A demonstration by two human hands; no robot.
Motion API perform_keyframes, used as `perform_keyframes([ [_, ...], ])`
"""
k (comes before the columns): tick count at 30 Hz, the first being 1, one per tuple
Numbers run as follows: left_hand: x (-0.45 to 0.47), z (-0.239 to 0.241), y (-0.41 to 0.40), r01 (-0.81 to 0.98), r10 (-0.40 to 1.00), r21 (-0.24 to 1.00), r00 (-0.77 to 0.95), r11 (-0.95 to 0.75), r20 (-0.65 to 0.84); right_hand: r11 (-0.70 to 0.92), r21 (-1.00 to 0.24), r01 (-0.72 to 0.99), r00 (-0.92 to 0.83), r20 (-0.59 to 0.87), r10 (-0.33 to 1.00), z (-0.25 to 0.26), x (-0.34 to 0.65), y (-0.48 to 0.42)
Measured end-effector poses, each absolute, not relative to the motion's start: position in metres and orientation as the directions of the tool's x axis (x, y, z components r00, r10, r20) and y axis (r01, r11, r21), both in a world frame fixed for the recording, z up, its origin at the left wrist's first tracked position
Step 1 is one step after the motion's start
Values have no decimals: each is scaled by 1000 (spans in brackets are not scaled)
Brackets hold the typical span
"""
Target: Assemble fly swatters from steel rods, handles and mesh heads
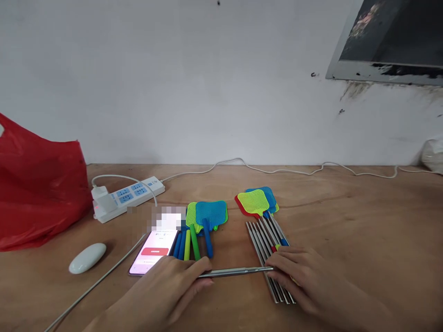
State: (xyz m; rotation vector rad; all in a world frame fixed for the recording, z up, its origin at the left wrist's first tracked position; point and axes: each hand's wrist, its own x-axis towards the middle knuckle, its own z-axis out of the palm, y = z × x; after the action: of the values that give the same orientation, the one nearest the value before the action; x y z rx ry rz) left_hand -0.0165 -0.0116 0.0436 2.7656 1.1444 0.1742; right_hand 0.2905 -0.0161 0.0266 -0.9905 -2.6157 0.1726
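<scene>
A thin silver telescopic rod (235, 272) lies level between my hands, low over the table. My left hand (173, 281) is closed on its left end, thumb below and fingers above. My right hand (297, 276) pinches the other end, above several loose metal tubes (266, 249) lying side by side. Beyond those tubes is a stack of fly swatter heads (254, 203) in yellow, red and blue. Another pile of swatter heads (211, 214), blue and green, sits left of centre. Several coloured handle grips (194, 242) lie just past my left hand, which partly hides them.
A lit phone (155, 249) lies left of the grips. Farther left are a white power strip (128, 198) with a plugged charger, a white oval object (87, 258) and a red plastic bag (41, 193). A white cable (277, 171) runs along the wall.
</scene>
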Motion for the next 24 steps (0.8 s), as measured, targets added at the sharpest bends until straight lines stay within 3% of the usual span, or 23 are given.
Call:
perform_keyframes([
  [5, -22, 45, -14, 695, 714, 192, 699, -693, 47, 753, -226, 618, -698, 284, 657, 25, 292, -19],
  [13, -19, 43, -16, 672, 678, 97, 721, -735, 143, 782, -252, 569, -727, 290, 623, 25, 282, -18],
  [24, -8, 25, -10, 655, 666, 164, 746, -737, 14, 698, -343, 628, -606, 348, 716, 2, 259, -23],
])
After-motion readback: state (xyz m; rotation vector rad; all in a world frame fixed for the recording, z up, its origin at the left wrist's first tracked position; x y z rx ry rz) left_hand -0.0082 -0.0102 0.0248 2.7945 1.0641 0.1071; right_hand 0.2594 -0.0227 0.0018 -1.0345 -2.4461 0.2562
